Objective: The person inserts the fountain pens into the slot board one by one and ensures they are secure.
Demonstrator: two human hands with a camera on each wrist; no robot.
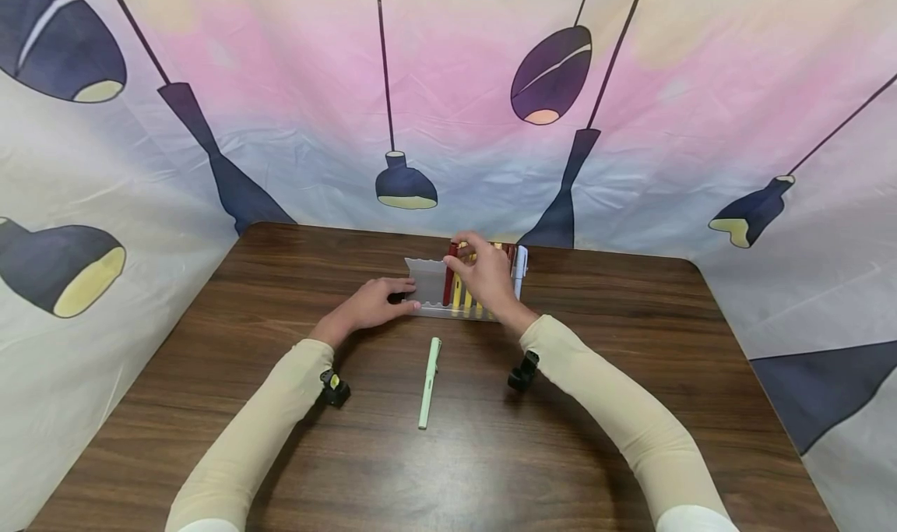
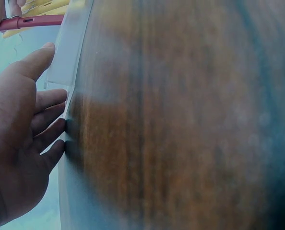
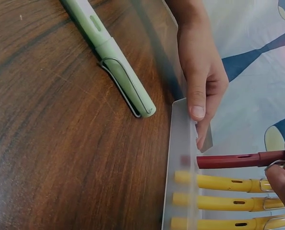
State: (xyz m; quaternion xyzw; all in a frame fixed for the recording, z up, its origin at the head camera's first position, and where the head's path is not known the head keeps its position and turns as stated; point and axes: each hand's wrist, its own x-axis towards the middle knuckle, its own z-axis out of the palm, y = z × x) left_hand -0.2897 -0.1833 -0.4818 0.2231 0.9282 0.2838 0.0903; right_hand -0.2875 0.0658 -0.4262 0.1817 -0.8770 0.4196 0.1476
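A clear plastic pen tray with a scalloped front edge stands toward the back of the table. My right hand reaches over it and pinches the cap end of a dark red pen, whose lower end is at the tray's front wall. Beside this pen lie several yellow pens in a row, partly covered by my right hand in the head view. My left hand touches the tray's left end, with its fingers fairly straight and the thumb at the front rim.
A pale green pen with a wire clip lies on the brown wooden table, in front of the tray. At the tray's right end is a pale blue-white pen. A printed cloth hangs behind the table.
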